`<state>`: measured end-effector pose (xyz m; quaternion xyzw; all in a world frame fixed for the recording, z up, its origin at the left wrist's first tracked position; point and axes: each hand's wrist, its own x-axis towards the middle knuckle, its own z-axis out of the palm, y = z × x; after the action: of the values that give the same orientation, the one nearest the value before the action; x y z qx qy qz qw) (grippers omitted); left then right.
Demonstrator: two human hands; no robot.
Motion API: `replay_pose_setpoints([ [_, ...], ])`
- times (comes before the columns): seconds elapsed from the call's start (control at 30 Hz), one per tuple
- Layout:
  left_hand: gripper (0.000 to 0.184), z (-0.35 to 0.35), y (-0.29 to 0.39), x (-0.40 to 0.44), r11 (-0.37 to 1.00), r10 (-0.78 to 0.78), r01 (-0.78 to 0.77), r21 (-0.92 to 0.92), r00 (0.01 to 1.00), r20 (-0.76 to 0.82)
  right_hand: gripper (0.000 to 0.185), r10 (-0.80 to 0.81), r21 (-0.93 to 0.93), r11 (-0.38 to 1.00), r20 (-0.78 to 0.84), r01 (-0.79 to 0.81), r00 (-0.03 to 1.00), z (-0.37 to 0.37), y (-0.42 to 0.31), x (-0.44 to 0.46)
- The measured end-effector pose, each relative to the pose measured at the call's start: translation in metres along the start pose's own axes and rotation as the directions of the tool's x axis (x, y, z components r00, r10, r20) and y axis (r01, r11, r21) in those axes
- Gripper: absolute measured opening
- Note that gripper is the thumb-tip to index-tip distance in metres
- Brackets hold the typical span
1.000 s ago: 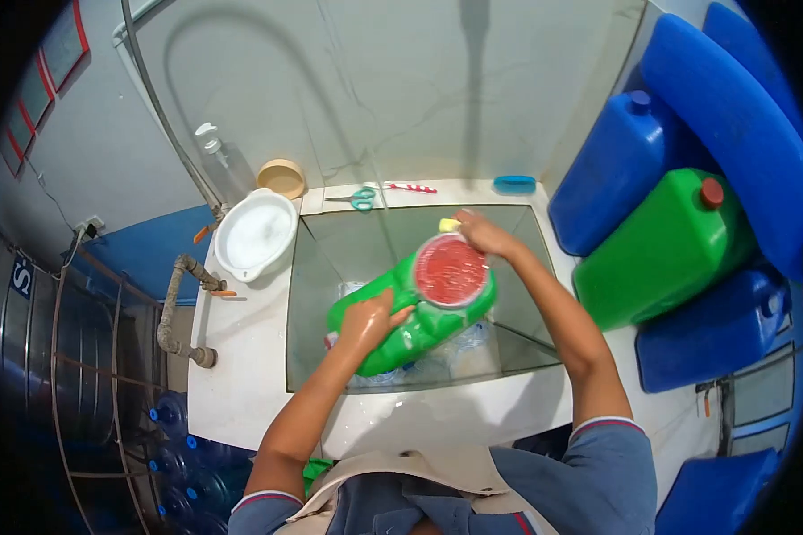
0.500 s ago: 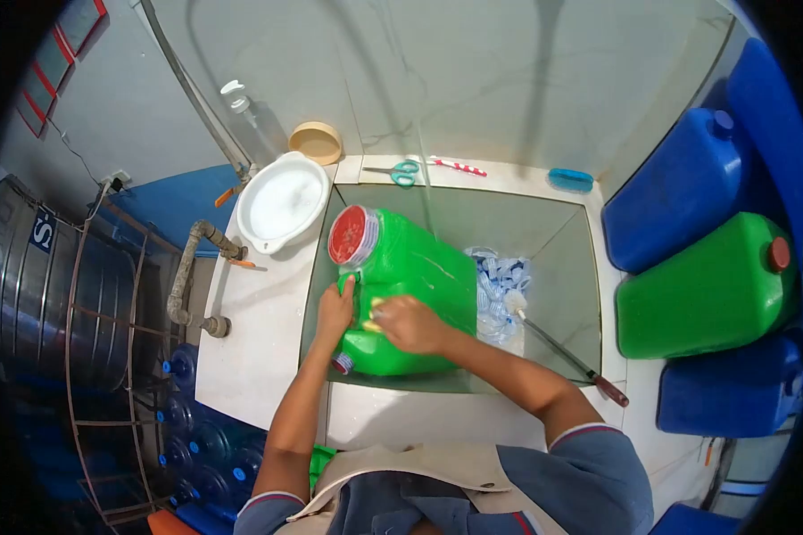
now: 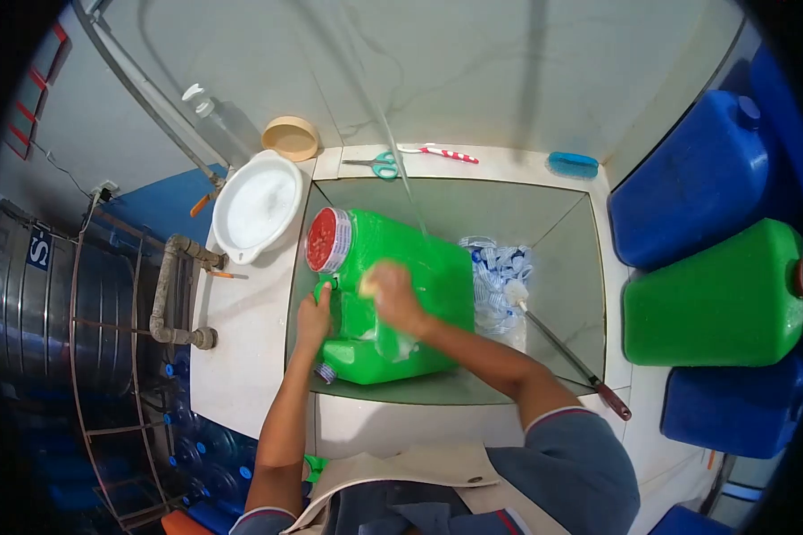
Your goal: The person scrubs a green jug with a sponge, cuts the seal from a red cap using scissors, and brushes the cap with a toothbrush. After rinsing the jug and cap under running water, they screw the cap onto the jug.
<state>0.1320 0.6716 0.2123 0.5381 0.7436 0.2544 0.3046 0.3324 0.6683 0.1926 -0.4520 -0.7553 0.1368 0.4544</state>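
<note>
A large green jerrycan with a red cap lies tilted in the grey-walled sink. My left hand is closed around its handle at the cap end. Pressed to the upper face of the jerrycan is a yellow sponge, held in my right hand, which is blurred by motion. White foam shows on the green surface below that hand. To the right, a heap of clear and blue plastic wrap lies in the sink, with a long-handled brush leaning across the rim.
A white basin of suds stands on the left ledge near pipes. Along the back ledge are scissors, a red-and-white toothbrush and a blue scrub brush. Blue jerrycans and another green jerrycan line the right side.
My right hand has moved the sponge up the jerrycan toward the back wall. More foam shows on the lower part. My left hand keeps its hold, and the camera view has shifted slightly.
</note>
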Motion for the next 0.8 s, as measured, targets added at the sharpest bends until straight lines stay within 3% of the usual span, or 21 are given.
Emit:
replay_pose_setpoints([
  [0.03,0.057,-0.005,0.011,-0.002,0.999,-0.037,0.038,-0.029,0.998,0.045,0.032,0.160,0.080,0.986,-0.218,-0.146,0.963,0.006,0.029,0.022],
  [0.1,0.058,-0.010,0.024,-0.009,0.992,-0.099,0.106,-0.073,0.990,0.097,0.032,0.294,0.132,0.956,-0.418,-0.263,0.860,0.007,0.095,0.004],
  [0.17,0.058,-0.013,0.030,-0.014,0.990,-0.124,0.129,-0.052,0.988,0.092,0.034,0.374,-0.113,0.906,-0.231,-0.407,0.898,-0.007,0.120,-0.076],
  [0.23,0.057,-0.010,0.033,-0.008,0.988,-0.147,0.151,-0.042,0.985,0.089,0.038,0.391,-0.236,0.882,-0.121,-0.409,0.913,0.001,0.088,-0.157],
  [0.3,0.057,-0.008,0.021,-0.008,0.991,-0.119,0.123,-0.043,0.989,0.084,0.043,0.336,0.261,0.905,0.046,-0.336,0.941,-0.012,0.014,-0.156],
  [0.37,0.057,-0.005,0.006,-0.006,0.997,-0.055,0.059,-0.047,0.996,0.073,0.057,-0.130,0.147,0.984,0.182,0.103,0.975,-0.026,-0.015,-0.102],
  [0.43,0.056,-0.007,0.014,-0.006,0.999,-0.017,0.019,-0.044,0.999,0.044,0.056,-0.179,-0.102,0.976,0.119,0.191,0.977,-0.015,-0.010,-0.040],
  [0.5,0.052,-0.012,0.031,-0.015,0.986,-0.148,0.153,-0.057,0.985,0.083,0.049,0.049,-0.089,0.995,-0.018,-0.050,0.999,0.001,0.047,-0.005],
  [0.53,0.052,-0.012,0.029,-0.013,0.987,-0.149,0.153,-0.055,0.985,0.083,0.045,0.399,0.169,0.903,0.002,-0.394,0.917,0.000,0.077,0.002],
  [0.57,0.051,-0.010,0.023,-0.012,0.989,-0.118,0.125,-0.081,0.989,0.089,0.042,0.685,0.392,0.635,0.113,-0.666,0.720,-0.004,0.108,-0.008],
  [0.63,0.049,-0.010,0.024,-0.013,0.990,-0.078,0.088,-0.110,0.993,0.092,0.048,0.453,-0.071,0.870,-0.278,-0.489,0.847,0.021,0.188,-0.102],
  [0.7,0.049,-0.011,0.033,-0.016,0.989,-0.097,0.103,-0.103,0.994,0.058,0.055,0.816,0.137,0.575,-0.166,-0.806,0.554,0.004,0.143,-0.151],
  [0.77,0.050,-0.012,0.017,-0.008,0.988,-0.106,0.115,-0.107,0.991,0.086,0.061,0.752,-0.147,0.570,-0.303,-0.809,0.585,0.067,0.095,-0.212],
  [0.8,0.051,-0.011,0.010,-0.006,0.985,-0.119,0.132,-0.108,0.986,0.120,0.062,0.751,0.135,0.660,-0.167,-0.739,0.639,0.058,0.054,-0.186],
])
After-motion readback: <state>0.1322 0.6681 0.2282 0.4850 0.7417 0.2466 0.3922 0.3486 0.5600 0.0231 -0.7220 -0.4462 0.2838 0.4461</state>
